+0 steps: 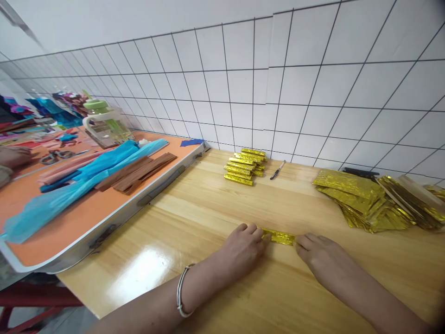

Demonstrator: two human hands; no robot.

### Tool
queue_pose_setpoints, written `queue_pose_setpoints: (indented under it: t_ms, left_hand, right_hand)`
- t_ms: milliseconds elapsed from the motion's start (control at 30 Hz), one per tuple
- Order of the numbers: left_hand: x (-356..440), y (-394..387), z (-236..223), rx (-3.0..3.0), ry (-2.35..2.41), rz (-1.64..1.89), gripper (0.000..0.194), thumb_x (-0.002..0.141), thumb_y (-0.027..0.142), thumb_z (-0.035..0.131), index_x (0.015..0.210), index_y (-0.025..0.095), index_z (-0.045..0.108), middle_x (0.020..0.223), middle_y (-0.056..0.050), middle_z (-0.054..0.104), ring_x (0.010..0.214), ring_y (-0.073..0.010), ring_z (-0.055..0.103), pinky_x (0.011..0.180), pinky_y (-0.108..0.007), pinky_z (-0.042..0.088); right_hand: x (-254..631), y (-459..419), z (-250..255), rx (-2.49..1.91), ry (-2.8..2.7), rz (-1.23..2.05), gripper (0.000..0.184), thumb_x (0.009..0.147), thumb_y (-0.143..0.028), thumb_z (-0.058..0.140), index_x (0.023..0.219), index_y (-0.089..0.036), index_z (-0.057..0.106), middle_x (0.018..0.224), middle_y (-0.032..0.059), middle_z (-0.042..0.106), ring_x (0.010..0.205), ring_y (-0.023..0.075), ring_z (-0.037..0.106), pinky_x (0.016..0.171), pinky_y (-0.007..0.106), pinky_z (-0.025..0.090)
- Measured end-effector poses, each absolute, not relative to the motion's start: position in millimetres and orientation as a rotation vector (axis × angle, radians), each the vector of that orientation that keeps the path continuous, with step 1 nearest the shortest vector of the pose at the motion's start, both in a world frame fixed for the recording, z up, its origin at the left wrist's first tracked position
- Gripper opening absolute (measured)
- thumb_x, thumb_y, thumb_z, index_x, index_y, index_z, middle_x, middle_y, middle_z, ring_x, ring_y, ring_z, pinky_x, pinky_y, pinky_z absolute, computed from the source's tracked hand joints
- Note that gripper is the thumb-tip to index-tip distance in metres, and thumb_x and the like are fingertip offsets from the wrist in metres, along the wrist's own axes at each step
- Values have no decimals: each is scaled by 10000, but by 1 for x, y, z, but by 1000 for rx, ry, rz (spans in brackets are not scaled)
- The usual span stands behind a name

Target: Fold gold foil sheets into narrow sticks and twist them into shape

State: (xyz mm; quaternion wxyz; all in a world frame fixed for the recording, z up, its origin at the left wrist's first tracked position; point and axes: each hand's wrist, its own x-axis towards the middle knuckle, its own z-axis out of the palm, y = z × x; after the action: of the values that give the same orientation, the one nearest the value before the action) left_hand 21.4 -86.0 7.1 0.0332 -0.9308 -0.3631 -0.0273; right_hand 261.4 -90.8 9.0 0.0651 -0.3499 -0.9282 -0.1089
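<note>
A narrow folded strip of gold foil (281,237) lies on the wooden table in front of me. At its left end, my left hand (246,248) is closed on it, fingers bent and thumb along the near edge. The fingers of my right hand (314,253) are pressed together on the strip's right end. Beyond them sits a stack of similar folded gold foil strips (243,166). Off to the right rests a loose pile of flat gold foil sheets (361,199). A silver bangle (181,291) circles my left wrist.
A pen (277,170) lies near the tiled wall (295,83). On the left, an orange-topped table (76,227) with a raised white edge holds blue crepe paper (100,171), brown paper strips (139,174), scissors (57,157) and a green-lidded bottle (104,120). A dark object (360,173) lies behind the foil sheets.
</note>
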Motion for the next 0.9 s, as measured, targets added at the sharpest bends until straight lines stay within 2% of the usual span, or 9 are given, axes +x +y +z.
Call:
queue_pose_setpoints:
  t_ms: [200, 433, 567, 700, 800, 900]
  left_hand:
    - [27, -90, 0, -2908, -1105, -114, 331, 902, 198, 405, 1221, 118, 451, 987, -101, 551, 921, -217, 488, 791, -326, 400]
    - [34, -94, 1, -2940, -1144, -93, 430, 887, 394, 455, 1237, 144, 453, 946, -82, 557, 893, -234, 501, 747, -364, 429]
    - [36, -92, -4, -2979, -1120, -196, 390, 893, 364, 462, 1202, 129, 496, 1071, -105, 564, 1018, -233, 501, 872, -366, 413]
    - [35, -94, -18, -2984, -1039, -312, 449, 932, 348, 366, 1255, 55, 471, 1336, -168, 439, 1282, -272, 335, 1051, -362, 296]
    - [34, -97, -21, -3014, -1080, -321, 558, 932, 401, 333, 1342, 24, 367, 1414, -182, 342, 1348, -285, 228, 1104, -378, 221]
    - [32, -101, -15, -3070, -1112, -304, 649, 904, 463, 362, 1376, 20, 306, 1446, -187, 276, 1364, -299, 181, 1115, -394, 201]
  right_hand:
    - [258, -94, 3, -1175, -2875, -362, 249, 710, 23, 524, 828, -158, 646, 823, 69, 610, 798, 220, 549, 659, 327, 441]
    - [254, -94, 5, -1204, -2874, -310, 215, 724, 0, 536, 820, -145, 662, 808, 74, 618, 767, 216, 556, 670, 344, 475]
    - [254, -94, 3, -1123, -2838, -286, 226, 735, -8, 520, 850, -132, 670, 924, 107, 643, 857, 230, 574, 726, 357, 494]
    - [254, -96, -10, -1105, -2737, -355, 272, 761, -5, 453, 892, -100, 671, 1035, 150, 646, 962, 247, 580, 787, 373, 510]
    - [254, -99, -16, -1167, -2691, -355, 268, 799, -31, 434, 891, -114, 672, 1055, 135, 653, 977, 240, 592, 814, 374, 519]
    - [252, -100, -14, -1177, -2686, -342, 242, 815, -71, 450, 869, -121, 680, 1039, 125, 668, 961, 241, 610, 825, 376, 526]
